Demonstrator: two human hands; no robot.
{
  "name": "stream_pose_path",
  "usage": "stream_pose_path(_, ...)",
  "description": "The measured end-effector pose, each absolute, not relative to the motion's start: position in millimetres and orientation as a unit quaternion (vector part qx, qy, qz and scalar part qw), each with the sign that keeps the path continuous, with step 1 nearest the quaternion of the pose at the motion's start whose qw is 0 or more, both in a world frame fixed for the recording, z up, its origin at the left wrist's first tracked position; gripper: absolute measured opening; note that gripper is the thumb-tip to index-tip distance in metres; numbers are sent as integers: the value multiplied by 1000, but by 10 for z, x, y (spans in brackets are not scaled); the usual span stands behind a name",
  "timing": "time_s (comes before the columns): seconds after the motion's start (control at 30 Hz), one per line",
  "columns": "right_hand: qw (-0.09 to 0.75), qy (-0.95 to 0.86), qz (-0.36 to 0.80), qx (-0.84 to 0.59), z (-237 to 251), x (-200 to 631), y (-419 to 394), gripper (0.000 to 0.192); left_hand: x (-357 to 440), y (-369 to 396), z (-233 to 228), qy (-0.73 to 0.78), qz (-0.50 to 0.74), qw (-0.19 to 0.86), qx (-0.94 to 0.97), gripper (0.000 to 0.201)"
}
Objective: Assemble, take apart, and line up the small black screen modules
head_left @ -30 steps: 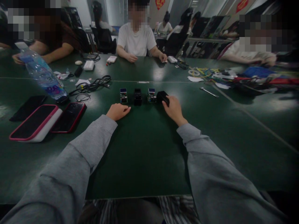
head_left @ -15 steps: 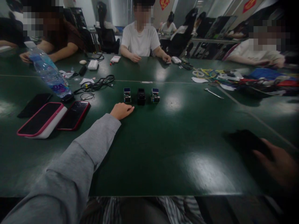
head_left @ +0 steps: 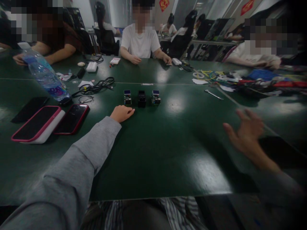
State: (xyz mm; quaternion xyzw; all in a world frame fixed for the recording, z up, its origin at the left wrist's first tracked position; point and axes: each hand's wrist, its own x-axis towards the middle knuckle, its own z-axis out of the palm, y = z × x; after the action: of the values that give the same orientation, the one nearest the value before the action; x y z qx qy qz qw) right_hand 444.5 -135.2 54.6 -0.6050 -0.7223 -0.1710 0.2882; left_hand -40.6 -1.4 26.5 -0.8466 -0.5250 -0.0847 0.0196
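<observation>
Left hand [head_left: 122,113] rests near three small modules [head_left: 141,98] — right hand [head_left: 246,134] empty, fingers spread

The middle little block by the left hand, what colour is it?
Black. The middle block sits between two blue-topped ones, seen in the head view.

Lighting: dim, overhead; pale glare patches on the green bench [head_left: 148,150] at centre and lower right. Focus: centre fairly sharp; right hand [head_left: 244,134] motion-blurred. Edges: wide-angle stretching, dark vignetted corners, faces pixelated along top.
</observation>
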Motion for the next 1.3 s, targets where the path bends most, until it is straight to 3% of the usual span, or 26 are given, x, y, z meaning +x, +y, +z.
stream_pose_path(0.2, 279, -818, -98, -493, 271, 2810, -328, 55, -407, -23, 279, -520, -85, 18, -850, 52)
stream_pose_path(0.3, 277, -846, -71, -450, 194, 2387, 26, 49, -408, -19, 273, -519, -94, 5, -850, 52)
stream_pose_path(0.6, 349, -809, -20, -473, 56, 2617, 303, 16, -395, -17, 288, -527, -89, -5, -845, 53)
stream_pose_path(0.93, 471, -716, 81, -509, 23, 2593, 353, 20, -405, -17, 274, -522, -92, 13, -848, 54)
stream_pose_path(1.3, 491, -681, 138, -525, -13, 2609, 405, 18, -411, -14, 274, -528, -88, 13, -845, 53)
